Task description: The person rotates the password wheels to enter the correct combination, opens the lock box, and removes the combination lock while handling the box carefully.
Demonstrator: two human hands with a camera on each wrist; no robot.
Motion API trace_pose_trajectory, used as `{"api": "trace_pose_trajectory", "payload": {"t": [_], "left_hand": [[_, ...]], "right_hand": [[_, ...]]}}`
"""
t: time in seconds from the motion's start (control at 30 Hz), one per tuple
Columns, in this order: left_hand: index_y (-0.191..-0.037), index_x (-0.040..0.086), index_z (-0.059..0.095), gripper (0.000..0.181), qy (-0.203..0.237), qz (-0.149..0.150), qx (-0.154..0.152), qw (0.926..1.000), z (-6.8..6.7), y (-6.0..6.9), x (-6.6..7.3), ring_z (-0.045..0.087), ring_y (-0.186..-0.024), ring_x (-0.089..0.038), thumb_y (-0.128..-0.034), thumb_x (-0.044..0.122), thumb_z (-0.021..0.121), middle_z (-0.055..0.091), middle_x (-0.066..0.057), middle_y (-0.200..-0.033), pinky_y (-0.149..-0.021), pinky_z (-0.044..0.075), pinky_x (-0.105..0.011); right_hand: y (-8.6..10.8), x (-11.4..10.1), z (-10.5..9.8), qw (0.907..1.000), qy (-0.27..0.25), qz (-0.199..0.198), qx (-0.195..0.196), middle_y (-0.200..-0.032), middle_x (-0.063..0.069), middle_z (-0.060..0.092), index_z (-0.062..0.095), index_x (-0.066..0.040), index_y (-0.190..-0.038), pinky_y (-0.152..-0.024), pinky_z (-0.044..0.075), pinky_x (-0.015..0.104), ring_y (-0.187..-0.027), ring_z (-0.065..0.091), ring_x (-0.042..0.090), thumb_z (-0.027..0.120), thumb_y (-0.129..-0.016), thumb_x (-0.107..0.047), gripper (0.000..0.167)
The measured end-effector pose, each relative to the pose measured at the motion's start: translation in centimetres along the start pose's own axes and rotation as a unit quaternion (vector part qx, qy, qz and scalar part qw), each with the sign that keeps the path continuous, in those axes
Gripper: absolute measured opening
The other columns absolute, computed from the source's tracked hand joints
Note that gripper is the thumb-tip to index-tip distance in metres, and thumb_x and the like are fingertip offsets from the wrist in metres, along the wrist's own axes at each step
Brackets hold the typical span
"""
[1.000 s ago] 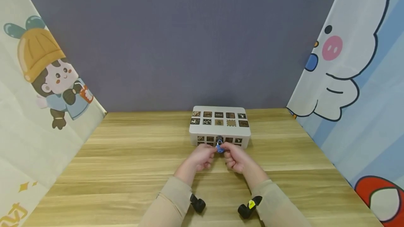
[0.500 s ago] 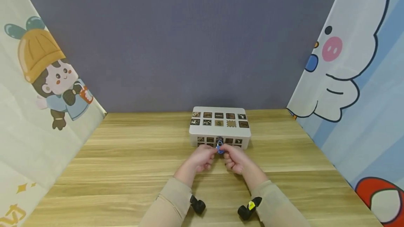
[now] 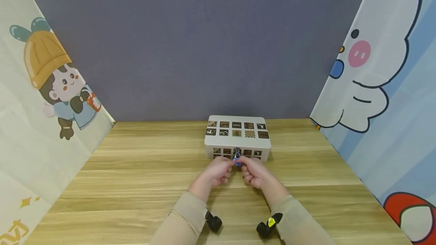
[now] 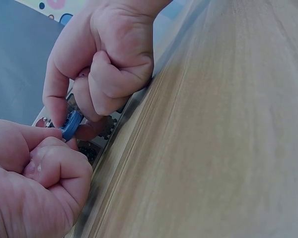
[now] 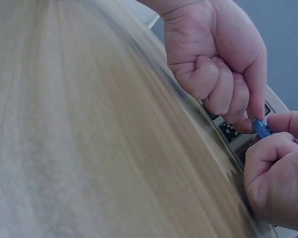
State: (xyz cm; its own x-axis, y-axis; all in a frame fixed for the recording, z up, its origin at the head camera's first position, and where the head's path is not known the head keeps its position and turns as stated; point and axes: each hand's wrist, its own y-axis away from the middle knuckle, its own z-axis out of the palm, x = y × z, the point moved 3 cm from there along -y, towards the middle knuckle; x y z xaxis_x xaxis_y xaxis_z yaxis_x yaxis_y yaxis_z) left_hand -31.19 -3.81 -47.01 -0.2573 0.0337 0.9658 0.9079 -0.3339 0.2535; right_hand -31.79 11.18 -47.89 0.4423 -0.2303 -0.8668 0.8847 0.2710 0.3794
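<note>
Both hands meet at a small blue padlock [image 3: 237, 159] at the clasp on the front of a white box [image 3: 237, 141] with dark square pictures. My left hand [image 3: 217, 171] pinches the padlock from the left, its other fingers curled. From the right, my right hand [image 3: 255, 171] pinches it with thumb and index finger. In the left wrist view the blue padlock [image 4: 71, 125] shows between the fingertips. The right wrist view shows the padlock [image 5: 261, 129] edge-on, partly covered by fingers. Whether its shackle is locked I cannot tell.
The box stands near the back edge of a wooden table [image 3: 153, 158]. Behind it rises a dark grey wall [image 3: 197, 48]. Cartoon-printed panels stand along the left [image 3: 20, 97] and right [image 3: 385, 59] sides.
The padlock has turned slightly and looks more upright than a second ago. Both hands have stayed almost in place, and the box has not visibly moved.
</note>
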Motion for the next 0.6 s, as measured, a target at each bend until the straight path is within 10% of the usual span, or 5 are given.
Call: {"api": "trace_pose_trajectory", "payload": {"t": [0.6], "left_hand": [[-0.112,-0.008,0.062,0.028,-0.008,0.004,0.006,0.9999,0.02,-0.19,-0.10,0.034,-0.051,-0.007,-0.1040,0.017,0.053,0.042,0.005,-0.065,-0.045,0.032,-0.020]], "right_hand": [[0.04,-0.15,-0.04,0.9996,0.019,-0.018,0.005,-0.053,-0.010,0.034,0.060,-0.007,-0.083,-0.037,0.020,0.014,-0.042,0.027,0.001,0.064,-0.089,-0.012,0.009]]}}
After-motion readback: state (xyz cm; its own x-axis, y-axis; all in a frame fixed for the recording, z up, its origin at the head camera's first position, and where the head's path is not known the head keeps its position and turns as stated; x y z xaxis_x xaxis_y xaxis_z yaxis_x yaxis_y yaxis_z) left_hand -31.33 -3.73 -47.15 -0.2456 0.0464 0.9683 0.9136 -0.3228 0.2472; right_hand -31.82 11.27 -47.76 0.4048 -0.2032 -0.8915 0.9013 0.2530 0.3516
